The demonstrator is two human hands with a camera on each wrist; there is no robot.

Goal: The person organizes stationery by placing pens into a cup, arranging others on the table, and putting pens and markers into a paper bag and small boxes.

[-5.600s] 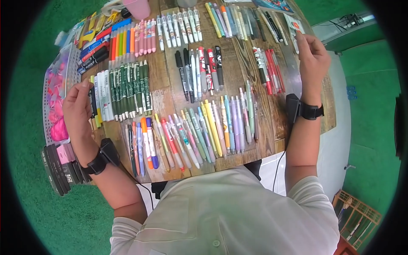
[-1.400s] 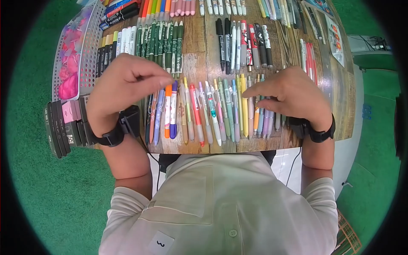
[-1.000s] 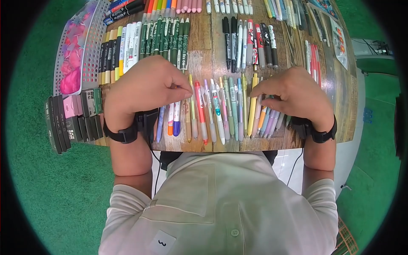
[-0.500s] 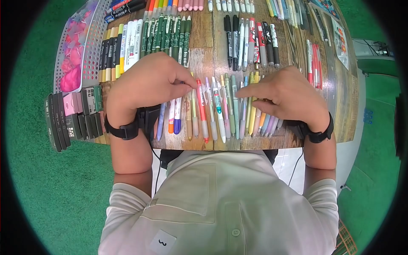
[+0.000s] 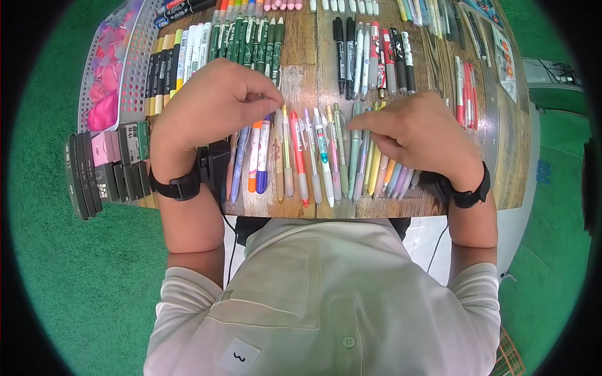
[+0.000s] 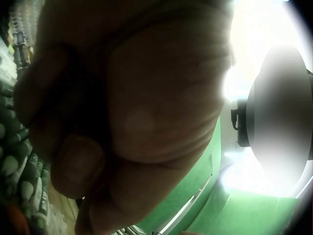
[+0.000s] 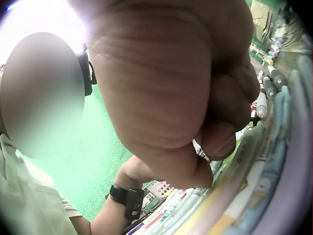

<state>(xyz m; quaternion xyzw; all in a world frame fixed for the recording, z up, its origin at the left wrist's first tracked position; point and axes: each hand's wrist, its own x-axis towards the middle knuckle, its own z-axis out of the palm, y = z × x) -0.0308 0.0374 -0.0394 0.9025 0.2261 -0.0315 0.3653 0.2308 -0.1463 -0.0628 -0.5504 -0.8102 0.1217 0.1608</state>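
Observation:
In the head view, a row of pens lies along the table's near edge. My left hand [image 5: 210, 106] is above its left part, thumb and index tips close together at the top of a gold-topped pen [image 5: 287, 147], beside a red pen [image 5: 298, 150]. At a green pen [image 5: 355, 150] farther right, my right hand [image 5: 423, 135] reaches with its index finger fairly straight and the thumb below. Both wrist views show the left hand [image 6: 161, 93] and right hand [image 7: 161, 83] close up, other fingers bent; neither shows a pen clearly in the grasp. The hands hide several pens.
Behind are groups of green pens [image 5: 259, 44], black and red markers [image 5: 390, 62] and red pens [image 5: 459, 94]. A perforated basket [image 5: 133, 88] and dark boxes [image 5: 78, 175] stand at the left. A clear packet [image 5: 503, 62] lies at the right.
My left fingertips have moved from the red pen's top up and left to the gold-topped pen. My right fingertips are slightly higher, and the green pen's top has shifted right.

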